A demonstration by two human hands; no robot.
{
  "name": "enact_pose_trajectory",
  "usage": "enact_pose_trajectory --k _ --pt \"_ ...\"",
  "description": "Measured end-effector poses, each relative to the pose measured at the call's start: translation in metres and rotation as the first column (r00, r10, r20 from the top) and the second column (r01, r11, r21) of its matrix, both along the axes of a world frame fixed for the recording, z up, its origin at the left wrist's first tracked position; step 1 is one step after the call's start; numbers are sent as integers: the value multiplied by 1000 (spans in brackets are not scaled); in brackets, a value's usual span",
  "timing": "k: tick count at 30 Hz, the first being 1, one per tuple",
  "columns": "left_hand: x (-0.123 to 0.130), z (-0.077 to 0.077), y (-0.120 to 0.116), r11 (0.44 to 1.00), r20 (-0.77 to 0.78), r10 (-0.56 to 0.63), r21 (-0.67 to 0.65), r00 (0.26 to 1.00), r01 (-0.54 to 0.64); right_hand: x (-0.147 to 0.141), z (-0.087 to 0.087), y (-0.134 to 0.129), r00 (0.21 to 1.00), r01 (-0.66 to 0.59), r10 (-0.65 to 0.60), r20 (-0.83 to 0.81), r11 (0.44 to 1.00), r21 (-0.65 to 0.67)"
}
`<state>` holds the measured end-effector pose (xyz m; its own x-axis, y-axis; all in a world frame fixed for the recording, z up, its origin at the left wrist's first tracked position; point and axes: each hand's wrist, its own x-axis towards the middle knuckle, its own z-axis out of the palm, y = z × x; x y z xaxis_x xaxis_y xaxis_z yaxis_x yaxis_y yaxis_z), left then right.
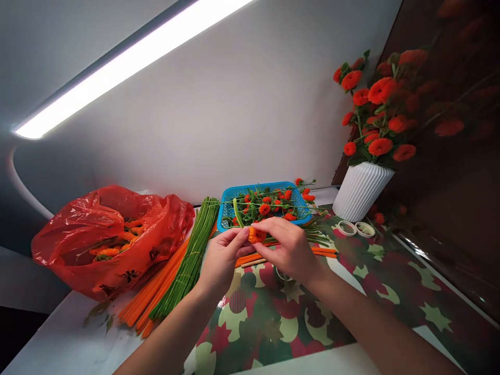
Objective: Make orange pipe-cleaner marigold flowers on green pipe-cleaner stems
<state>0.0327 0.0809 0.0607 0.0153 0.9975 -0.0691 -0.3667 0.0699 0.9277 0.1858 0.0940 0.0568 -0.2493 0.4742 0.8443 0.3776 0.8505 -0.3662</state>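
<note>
A small orange pipe-cleaner flower (255, 235) is pinched between my two hands over the patterned table. My left hand (222, 255) is closed, thumb and fingertips on the flower's left side. On its right side, the bent fingers of my right hand (287, 247) are closed on it too. A light green stem (237, 212) rises just above my left fingertips; whether it joins the flower I cannot tell. Right behind my hands stands a blue plastic basket (225, 208) filled with small orange flowers on green stems.
To the left lies a bundle of green pipe cleaners (187, 260) beside orange pipe cleaners (144, 297). A red plastic bag (156, 219) holds orange pieces. At the right, a white vase (361, 190) of orange flowers stands near tape rolls (365, 229). A lamp (128, 67) hangs overhead.
</note>
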Motion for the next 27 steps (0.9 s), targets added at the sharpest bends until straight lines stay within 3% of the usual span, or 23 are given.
enact_pose_trajectory --k 6,11,17,22,27 --pt "2 -3 1 998 12 -61 -29 998 61 -1 -6 2 1000 27 -27 10 996 -81" --pt "2 -5 4 1000 53 20 -9 998 -20 7 -1 6 998 -36 47 41 970 -241" --pt "-5 3 10 989 70 145 -14 987 -144 15 11 7 919 12 203 337 841 -540" --pt "-7 9 9 982 101 188 -9 977 -188 10 18 0 885 -151 404 233 722 -675" --pt "-8 14 7 982 108 190 -6 976 -191 12 23 -2 884 -222 448 138 660 -717"
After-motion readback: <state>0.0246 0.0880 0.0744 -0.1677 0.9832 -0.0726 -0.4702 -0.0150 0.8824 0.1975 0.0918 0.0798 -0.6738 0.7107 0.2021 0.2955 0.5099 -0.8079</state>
